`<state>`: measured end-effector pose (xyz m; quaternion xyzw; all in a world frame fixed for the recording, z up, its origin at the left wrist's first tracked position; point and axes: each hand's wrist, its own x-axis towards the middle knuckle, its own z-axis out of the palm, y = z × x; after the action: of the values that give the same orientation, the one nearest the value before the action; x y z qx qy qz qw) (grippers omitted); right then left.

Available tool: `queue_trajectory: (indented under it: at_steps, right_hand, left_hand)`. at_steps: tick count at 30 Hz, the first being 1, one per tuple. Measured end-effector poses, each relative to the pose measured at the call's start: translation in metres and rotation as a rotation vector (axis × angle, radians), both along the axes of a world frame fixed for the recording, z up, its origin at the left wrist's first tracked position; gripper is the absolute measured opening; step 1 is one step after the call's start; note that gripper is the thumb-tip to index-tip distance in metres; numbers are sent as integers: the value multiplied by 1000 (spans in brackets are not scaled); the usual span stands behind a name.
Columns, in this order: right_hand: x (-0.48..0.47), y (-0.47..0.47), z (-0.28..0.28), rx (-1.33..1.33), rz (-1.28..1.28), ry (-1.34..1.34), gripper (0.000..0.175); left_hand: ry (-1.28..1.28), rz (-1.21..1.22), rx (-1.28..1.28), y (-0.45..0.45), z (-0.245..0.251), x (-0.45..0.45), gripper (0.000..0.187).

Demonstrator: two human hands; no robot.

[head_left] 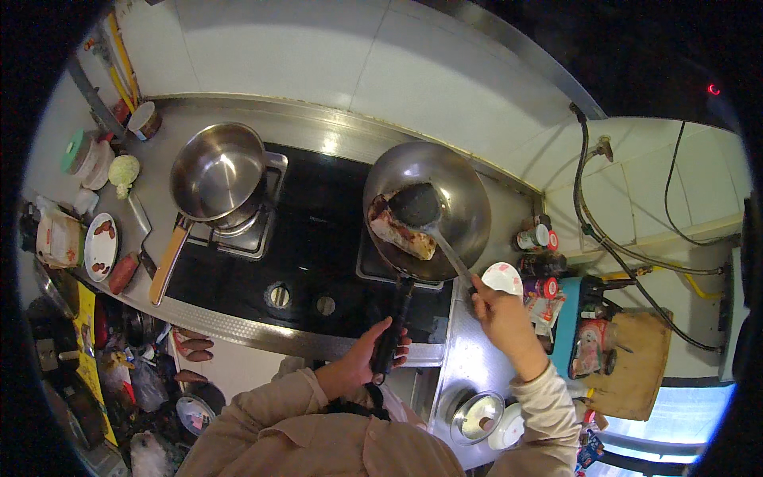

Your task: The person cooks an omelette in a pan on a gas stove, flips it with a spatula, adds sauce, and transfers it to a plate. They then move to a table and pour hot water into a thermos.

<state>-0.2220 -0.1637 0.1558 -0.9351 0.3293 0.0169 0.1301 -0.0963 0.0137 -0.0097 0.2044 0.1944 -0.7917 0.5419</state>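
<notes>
My left hand point(361, 356) is wrapped around the black handle point(390, 340) of a steel wok point(459, 191) on the right burner. In my right hand point(506, 325) is the grip end of a metal wok spatula point(450, 250). Its broad dark blade point(420, 203) reaches into the wok, against a large browned piece of food point(405, 238), perhaps meat or fish. The blade partly covers this piece, which lies toward the wok's left and near side. Just beyond my right hand stands a white bowl point(502, 279) with a pink pattern.
A saucepan point(217, 173) sits on the left burner, its wooden handle point(170, 259) jutting nearward. Left of it are a knife blade point(141, 222), a plate point(90, 262) with reddish pieces and a sweet potato point(123, 273). Jars point(532, 237) and a glass lid point(468, 426) are at right.
</notes>
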Motion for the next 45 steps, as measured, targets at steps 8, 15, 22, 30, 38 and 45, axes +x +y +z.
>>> queue_trajectory:
  at_steps: [8,15,22,30,38,45]
  right_hand:
    - [-2,-1,28,44,-101,69,31]
    - [9,-11,114,575,-527,336,34]
    - [45,-29,112,806,-376,559,27]
    - [66,-33,74,931,-350,499,28]
    - [25,19,42,847,-538,212,37]
    - [23,-3,71,803,-482,363,35]
  left_hand:
    - [16,1,20,-4,4,-5,45]
    - [23,-64,-82,-16,8,-22,49]
    - [53,-46,-90,-18,6,-28,47]
    - [49,-24,-93,-16,-5,-34,45]
    - [78,-42,-99,-18,-8,-35,43]
    - [90,-28,-119,-20,2,-31,42]
